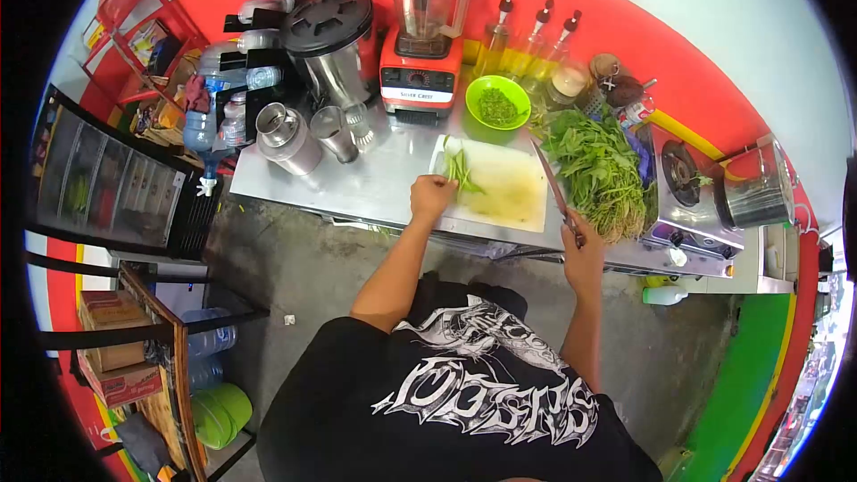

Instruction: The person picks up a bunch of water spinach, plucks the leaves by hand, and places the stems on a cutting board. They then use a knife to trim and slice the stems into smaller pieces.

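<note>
A white cutting board (504,180) lies near the counter's front edge, its middle stained yellowish. On its left part rest some cut green stems (461,171). My left hand (432,196) is closed at the near end of these stems, fingers pinched on them. My right hand (582,241) grips the dark handle of a long knife (552,180), whose blade points away along the board's right edge. Right of the knife lies a big heap of leafy greens (596,165), roots toward me. Behind the board stands a lime-green bowl (497,103) with chopped greens inside.
A red blender (418,71) stands at the back of the steel counter (384,180). To its left are a lidded steel pot (330,45), a milk can (287,138) and metal cups (334,132). Oil bottles (527,49) line the wall. A gas stove (683,178) is at right.
</note>
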Tool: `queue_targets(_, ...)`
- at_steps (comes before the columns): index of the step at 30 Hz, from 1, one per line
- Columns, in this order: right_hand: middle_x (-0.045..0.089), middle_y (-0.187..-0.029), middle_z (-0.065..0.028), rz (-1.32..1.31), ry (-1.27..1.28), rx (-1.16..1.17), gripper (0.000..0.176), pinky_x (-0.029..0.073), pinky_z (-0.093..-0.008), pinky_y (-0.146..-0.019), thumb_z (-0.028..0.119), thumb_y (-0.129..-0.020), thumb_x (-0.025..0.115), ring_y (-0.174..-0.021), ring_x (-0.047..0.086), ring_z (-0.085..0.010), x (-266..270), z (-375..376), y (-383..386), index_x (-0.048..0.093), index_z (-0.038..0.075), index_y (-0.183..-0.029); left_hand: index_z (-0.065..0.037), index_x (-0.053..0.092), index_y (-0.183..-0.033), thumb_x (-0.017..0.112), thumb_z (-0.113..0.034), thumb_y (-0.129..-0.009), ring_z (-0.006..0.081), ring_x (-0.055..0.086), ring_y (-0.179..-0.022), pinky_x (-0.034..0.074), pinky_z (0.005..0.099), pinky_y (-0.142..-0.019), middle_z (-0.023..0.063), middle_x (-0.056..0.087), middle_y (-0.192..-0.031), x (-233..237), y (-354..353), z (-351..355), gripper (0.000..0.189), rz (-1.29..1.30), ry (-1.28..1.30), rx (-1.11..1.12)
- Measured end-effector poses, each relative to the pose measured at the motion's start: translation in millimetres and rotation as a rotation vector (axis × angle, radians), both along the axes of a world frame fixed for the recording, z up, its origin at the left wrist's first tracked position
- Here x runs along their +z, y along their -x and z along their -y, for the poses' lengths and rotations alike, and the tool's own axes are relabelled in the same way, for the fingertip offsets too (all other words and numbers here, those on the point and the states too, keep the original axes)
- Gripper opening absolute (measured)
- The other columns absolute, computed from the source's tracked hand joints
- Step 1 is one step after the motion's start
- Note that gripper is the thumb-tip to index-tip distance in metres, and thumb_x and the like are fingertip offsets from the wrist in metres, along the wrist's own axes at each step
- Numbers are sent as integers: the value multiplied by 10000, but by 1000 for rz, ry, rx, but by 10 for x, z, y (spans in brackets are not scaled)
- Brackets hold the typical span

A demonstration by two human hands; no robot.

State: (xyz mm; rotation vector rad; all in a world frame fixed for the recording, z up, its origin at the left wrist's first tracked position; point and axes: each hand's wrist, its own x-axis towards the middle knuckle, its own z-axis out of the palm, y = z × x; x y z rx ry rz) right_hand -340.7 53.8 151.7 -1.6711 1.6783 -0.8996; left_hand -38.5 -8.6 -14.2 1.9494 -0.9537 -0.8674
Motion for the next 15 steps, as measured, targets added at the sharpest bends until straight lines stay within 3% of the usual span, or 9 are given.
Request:
queue_targets(4,680,-952,-75,-2,14,-7,346,463,-291,-701,145,-973,643,-776,560,-127,-97,22,58,672,47,-1304,-66,806,-936,831,-339,-789,315,749,-842,585,399,-785,151,769,-884,19,-34,7,311,15,2,-6)
queue_targets(10,620,-852,-40,32,-66,-14,362,453,-294,-690,138,-947,675,-743,533,-133,-177,19,71,678,66,-1302,-17,766,-897,737,-233,-878,328,665,-634,500,411,-630,173,692,-706,165,-1,61,219,-64,198,-36)
queue_targets(12,568,-846,-18,-16,-94,8,378,443,-281,-686,122,-944,682,-738,511,-116,-241,35,82,668,89,-1319,23,757,-1008,727,-189,-900,229,718,-724,541,359,-675,178,753,-830,170,46,113,240,-23,265,-143)
queue_targets(13,568,-846,-18,-19,-96,0,378,443,-281,-686,122,-944,682,-738,511,-116,-245,41,76,668,89,-1319,23,757,-1008,727,-189,-900,229,718,-724,541,359,-675,178,753,-830,153,98,122,240,-27,264,-150)
queue_targets(15,572,-827,-22,-65,-130,48,416,451,-287,-690,124,-931,691,-733,525,-121,-246,48,53,647,85,-1343,15,756,-1015,716,-162,-894,319,716,-784,549,405,-719,209,732,-866,162,242,125,218,111,352,-239)
